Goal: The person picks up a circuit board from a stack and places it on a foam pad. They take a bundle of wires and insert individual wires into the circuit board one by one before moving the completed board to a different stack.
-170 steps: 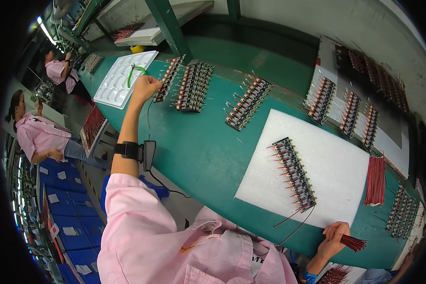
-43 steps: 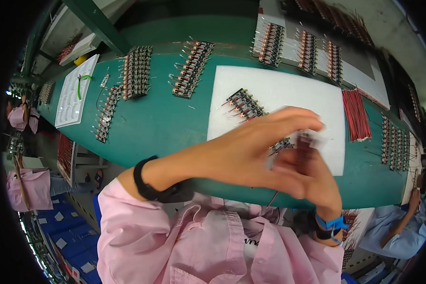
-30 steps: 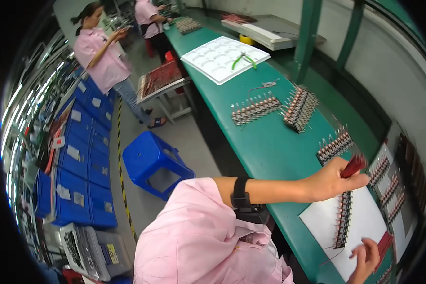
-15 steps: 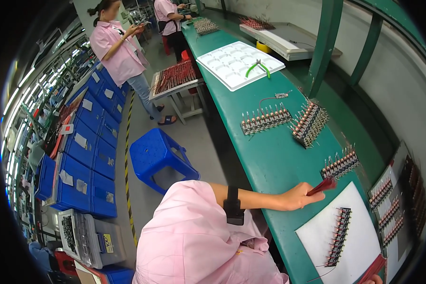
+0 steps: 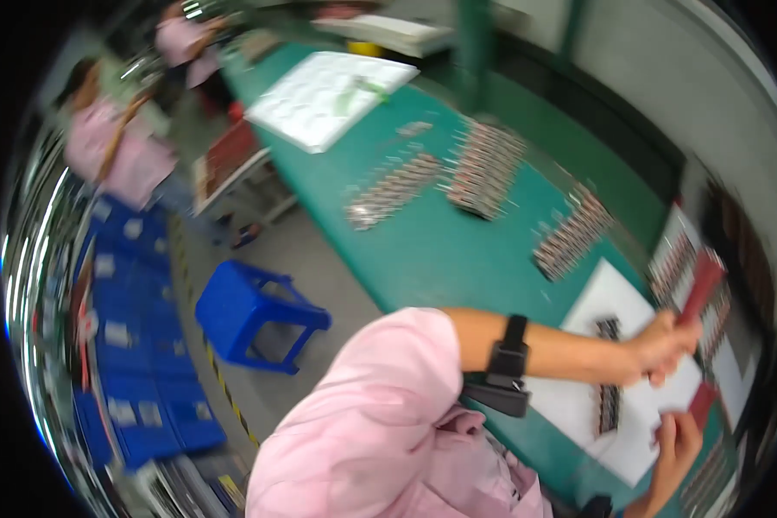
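Two bundles of red wire are at the person's hands. The left hand [image 5: 660, 350] is clenched around the upper bundle [image 5: 701, 285], which sticks up out of the fist toward the right end of a white sheet [image 5: 639, 432]. The right hand [image 5: 680, 445] has its fingers bent at the lower bundle [image 5: 701, 406], by the sheet's right edge; blur hides whether it is grasping the wires, so I cannot tell. On the sheet lies a dark panel [image 5: 609, 406], partly covered by the left forearm. Along the green counter [image 5: 445, 276] are a pale panel [image 5: 394, 192], a thick stack [image 5: 488, 168] of panels and a narrower stack [image 5: 574, 229] near the sheet. Farther up, a white tray [image 5: 289, 112] with moulded pockets has green pliers [image 5: 373, 88] lying across its right part. Beside the counter a low stand [image 5: 233, 181] carries a mass of red wires [image 5: 229, 155]. Blue bins [image 5: 138, 367] fill the left side in rows, white papers on their fronts and their insides out of sight. Below them a grey box [image 5: 181, 483] is too blurred to read. A blue stool [image 5: 242, 311] stands between bins and counter.
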Demonstrator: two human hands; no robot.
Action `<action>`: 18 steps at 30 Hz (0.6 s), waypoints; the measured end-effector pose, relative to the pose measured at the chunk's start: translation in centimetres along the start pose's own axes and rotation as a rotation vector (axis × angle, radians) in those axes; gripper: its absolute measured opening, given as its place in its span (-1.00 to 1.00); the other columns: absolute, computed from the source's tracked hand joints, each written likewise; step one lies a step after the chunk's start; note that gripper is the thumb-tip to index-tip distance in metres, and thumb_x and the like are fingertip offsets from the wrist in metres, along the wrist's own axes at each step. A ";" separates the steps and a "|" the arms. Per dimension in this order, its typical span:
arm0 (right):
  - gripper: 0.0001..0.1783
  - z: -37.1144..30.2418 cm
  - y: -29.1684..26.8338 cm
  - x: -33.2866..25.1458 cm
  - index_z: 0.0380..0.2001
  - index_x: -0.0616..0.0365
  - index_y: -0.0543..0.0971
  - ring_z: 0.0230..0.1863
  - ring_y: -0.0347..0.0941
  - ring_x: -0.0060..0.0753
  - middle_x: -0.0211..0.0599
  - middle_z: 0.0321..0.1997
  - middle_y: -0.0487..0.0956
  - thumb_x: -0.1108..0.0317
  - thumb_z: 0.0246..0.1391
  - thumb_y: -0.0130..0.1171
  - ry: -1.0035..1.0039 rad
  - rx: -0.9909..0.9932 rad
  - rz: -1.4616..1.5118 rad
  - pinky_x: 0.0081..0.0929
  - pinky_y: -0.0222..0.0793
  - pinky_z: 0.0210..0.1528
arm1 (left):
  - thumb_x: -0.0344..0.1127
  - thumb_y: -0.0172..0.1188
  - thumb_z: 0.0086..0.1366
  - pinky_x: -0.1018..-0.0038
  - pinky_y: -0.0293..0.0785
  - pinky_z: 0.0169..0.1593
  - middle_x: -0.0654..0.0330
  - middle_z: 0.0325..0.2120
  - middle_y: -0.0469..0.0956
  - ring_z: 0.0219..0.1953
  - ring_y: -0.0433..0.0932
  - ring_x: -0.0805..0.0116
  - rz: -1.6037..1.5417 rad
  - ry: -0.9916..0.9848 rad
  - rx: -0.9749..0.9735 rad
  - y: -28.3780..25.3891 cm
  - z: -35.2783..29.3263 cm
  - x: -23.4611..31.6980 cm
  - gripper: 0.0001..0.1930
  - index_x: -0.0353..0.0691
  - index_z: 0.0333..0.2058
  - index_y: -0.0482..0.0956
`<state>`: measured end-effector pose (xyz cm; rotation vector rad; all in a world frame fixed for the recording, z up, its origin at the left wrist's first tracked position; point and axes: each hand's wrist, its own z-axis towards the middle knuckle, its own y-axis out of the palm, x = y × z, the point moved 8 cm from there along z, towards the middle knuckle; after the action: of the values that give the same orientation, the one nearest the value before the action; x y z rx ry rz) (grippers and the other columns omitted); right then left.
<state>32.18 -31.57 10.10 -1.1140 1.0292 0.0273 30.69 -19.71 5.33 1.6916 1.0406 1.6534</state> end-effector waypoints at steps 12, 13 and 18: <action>-0.87 5.5 5.8 1.6 -0.55 0.25 0.41 -0.66 0.24 -0.75 -0.46 -0.69 0.36 0.40 -0.09 -0.02 0.041 -0.015 0.375 -0.80 0.10 -0.69 | -0.10 -0.25 0.21 0.49 0.37 -0.23 0.08 -0.31 0.38 -0.30 0.42 0.34 0.101 0.033 -0.088 -2.8 1.8 -1.4 -0.62 -0.34 -0.26 0.33; -0.87 5.8 6.0 1.6 -0.57 0.24 0.40 -0.67 0.23 -0.76 -0.47 -0.70 0.35 0.40 -0.09 -0.02 0.011 0.002 0.357 -0.81 0.10 -0.71 | -0.10 -0.26 0.21 0.50 0.38 -0.26 0.07 -0.30 0.38 -0.32 0.42 0.35 0.128 0.025 -0.109 -2.7 1.6 -1.5 -0.60 -0.35 -0.23 0.31; -0.85 6.0 6.2 1.9 -0.65 0.20 0.37 -0.73 0.20 -0.77 -0.51 -0.76 0.32 0.40 -0.09 -0.03 0.074 -0.109 0.505 -0.82 0.06 -0.76 | -0.09 -0.32 0.23 0.55 0.39 -0.43 0.07 -0.27 0.37 -0.38 0.41 0.41 0.246 -0.052 -0.166 -2.2 1.0 -2.1 -0.56 -0.38 -0.13 0.24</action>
<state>34.18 -24.91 4.62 -0.9321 1.3670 0.4534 31.50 -20.11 2.25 1.7965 0.6715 1.7828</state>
